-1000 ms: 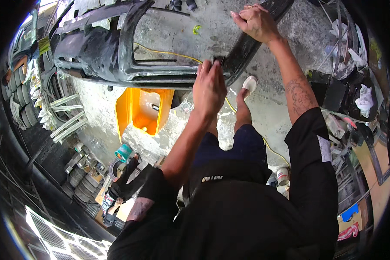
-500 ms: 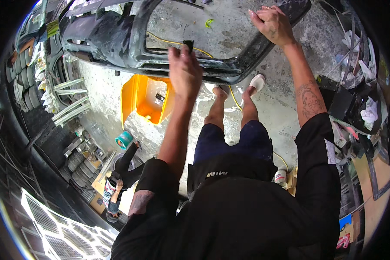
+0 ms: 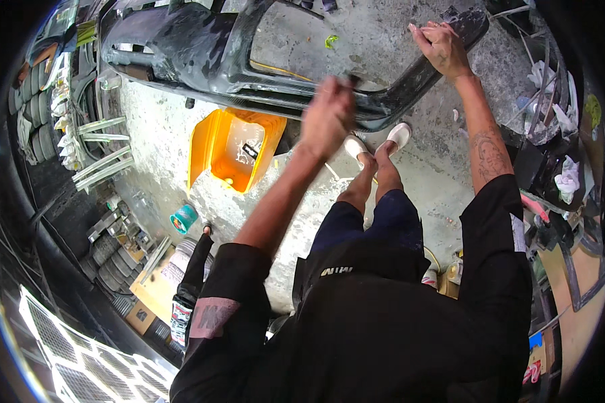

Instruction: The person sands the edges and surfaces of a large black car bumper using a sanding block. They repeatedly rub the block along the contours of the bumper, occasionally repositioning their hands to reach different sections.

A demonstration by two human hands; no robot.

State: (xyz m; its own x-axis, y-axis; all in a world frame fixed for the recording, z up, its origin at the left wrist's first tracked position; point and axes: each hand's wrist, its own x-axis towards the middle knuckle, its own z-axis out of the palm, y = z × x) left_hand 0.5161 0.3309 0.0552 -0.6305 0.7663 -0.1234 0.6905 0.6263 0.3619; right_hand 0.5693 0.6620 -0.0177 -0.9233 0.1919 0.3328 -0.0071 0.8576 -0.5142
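Observation:
A large dark grey car bumper (image 3: 202,50) stands on its edge on the stained concrete floor in front of me. My right hand (image 3: 442,48) grips its upper right end. My left hand (image 3: 327,115) is blurred with motion against the bumper's near rail, closed around a small dark object that I cannot make out. My feet in white shoes (image 3: 376,141) stand just below the bumper.
An orange plastic bin (image 3: 232,149) stands on the floor left of my legs. A teal tape roll (image 3: 183,218) lies lower left. Stacked tyres (image 3: 37,114) and pale strips line the left wall. Clutter, rags and cardboard (image 3: 561,181) fill the right side.
My left hand has moved along the bumper's near rail and is now blurred. The right hand keeps its grip on the bumper's end. The view has shifted slightly.

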